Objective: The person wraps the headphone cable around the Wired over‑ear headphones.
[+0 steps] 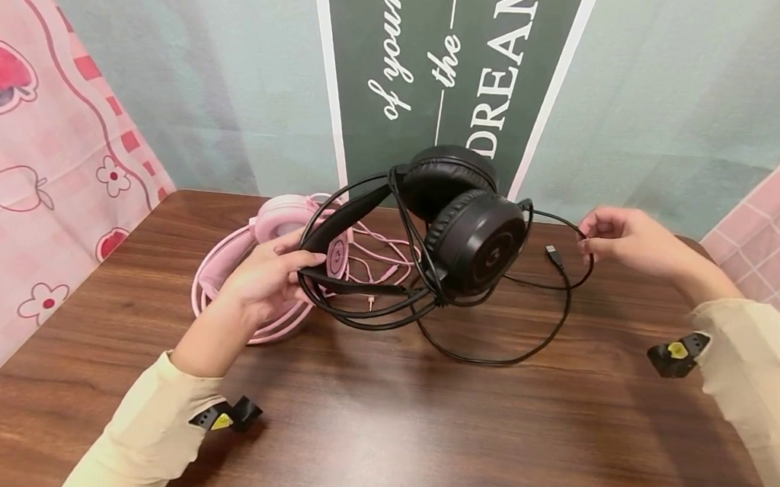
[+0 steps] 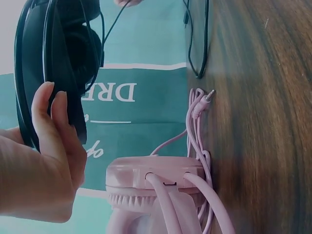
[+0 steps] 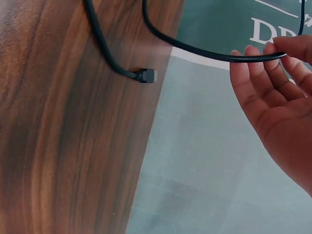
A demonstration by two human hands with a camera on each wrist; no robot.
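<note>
My left hand (image 1: 265, 276) grips the headband of a pair of black headphones (image 1: 475, 243), holding it up over the table with the ear cups toward the right. Black cable (image 1: 373, 319) loops around the headband and cups. Off to the right, my right hand (image 1: 627, 238) pinches a stretch of that cable between thumb and fingers, as the right wrist view also shows. The cable's USB plug (image 3: 146, 75) hangs or lies near the table's back edge, left of that hand. Behind my left hand, pink headphones (image 2: 156, 173) rest on the table, partly hidden.
The pink cable (image 1: 389, 255) lies bunched beside the pink headphones, its jack plug (image 2: 209, 95) showing. The brown wooden table (image 1: 376, 426) meets a pale curtain with a dark green lettered panel (image 1: 445, 64) at the back. A pink fruit-patterned cloth (image 1: 18, 168) hangs at the left.
</note>
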